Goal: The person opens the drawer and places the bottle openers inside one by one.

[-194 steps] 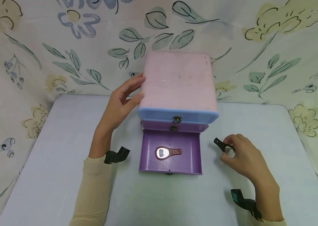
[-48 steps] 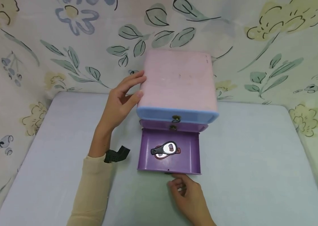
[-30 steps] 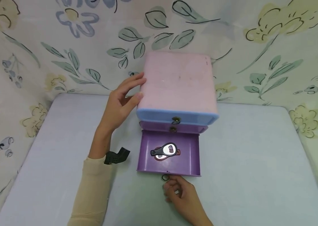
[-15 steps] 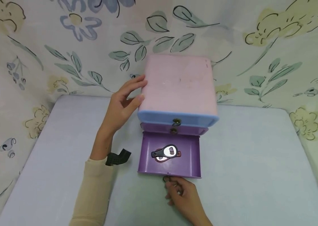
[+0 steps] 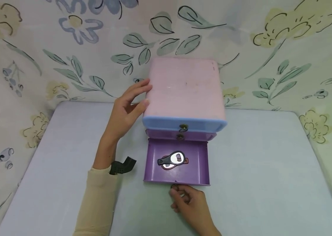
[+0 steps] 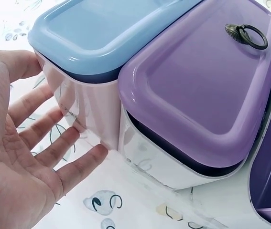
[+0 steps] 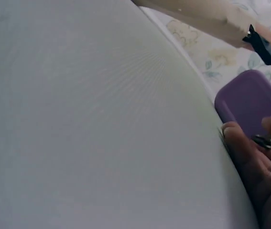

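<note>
A small drawer cabinet [image 5: 186, 88] has a pink top and a blue top drawer front [image 5: 166, 123]. Its lowest purple drawer [image 5: 196, 164] is pulled out. Inside, a black bottle opener [image 5: 166, 160] lies crosswise over a red-brown bottle opener [image 5: 187, 161], partly hiding it. My right hand [image 5: 193, 206] pinches the drawer's metal ring pull [image 5: 174, 187] between thumb and forefinger; the ring pull [image 7: 265, 141] also shows in the right wrist view. My left hand [image 5: 123, 114] rests with spread fingers against the cabinet's left side, its fingers [image 6: 80, 167] extended in the left wrist view.
The middle purple drawer front [image 6: 197, 81], with its own ring pull [image 6: 252, 37], is closed. A white table [image 5: 272, 170] bears the cabinet. Behind it hangs a floral cloth [image 5: 242, 62]. A black strap piece [image 5: 123, 165] juts from my left wrist.
Earlier my right hand held the black bottle opener right of the drawer; now it lies on the red-brown one. That hand has moved to the ring pull. The left hand stays on the cabinet.
</note>
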Available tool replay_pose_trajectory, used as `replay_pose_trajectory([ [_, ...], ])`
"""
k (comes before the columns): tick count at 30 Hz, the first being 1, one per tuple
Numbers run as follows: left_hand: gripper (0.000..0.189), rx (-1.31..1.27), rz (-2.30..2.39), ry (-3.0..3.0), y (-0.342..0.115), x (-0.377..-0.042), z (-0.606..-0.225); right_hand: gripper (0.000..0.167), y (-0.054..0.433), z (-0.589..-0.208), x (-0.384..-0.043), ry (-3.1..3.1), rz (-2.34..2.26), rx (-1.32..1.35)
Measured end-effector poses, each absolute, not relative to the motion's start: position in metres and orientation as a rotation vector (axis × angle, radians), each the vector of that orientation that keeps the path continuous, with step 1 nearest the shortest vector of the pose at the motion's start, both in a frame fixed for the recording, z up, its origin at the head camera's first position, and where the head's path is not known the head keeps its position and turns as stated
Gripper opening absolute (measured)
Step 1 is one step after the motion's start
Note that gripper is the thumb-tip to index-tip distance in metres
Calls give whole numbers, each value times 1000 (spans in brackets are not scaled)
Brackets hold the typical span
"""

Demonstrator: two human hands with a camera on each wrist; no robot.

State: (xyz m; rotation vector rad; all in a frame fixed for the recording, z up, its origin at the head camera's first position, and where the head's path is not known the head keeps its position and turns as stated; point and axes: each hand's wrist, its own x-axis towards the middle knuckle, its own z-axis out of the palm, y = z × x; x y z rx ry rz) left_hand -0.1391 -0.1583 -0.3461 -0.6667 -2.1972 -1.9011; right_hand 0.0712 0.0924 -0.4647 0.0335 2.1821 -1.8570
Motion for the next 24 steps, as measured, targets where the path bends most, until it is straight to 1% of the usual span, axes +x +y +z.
replay_pose_trajectory([
  [7, 44, -694, -1918, -2193, -149, -141, -347, 11, 94, -463, 72, 2210, -1847, 193],
  [16, 44, -655, -1904, -2210, -157, -141, -347, 12, 93, -470, 72, 2202, -1849, 19],
  [24, 44, -659, -1898, -2211, -159, -139, -345, 13, 91, -468, 70, 2204, -1819, 44],
])
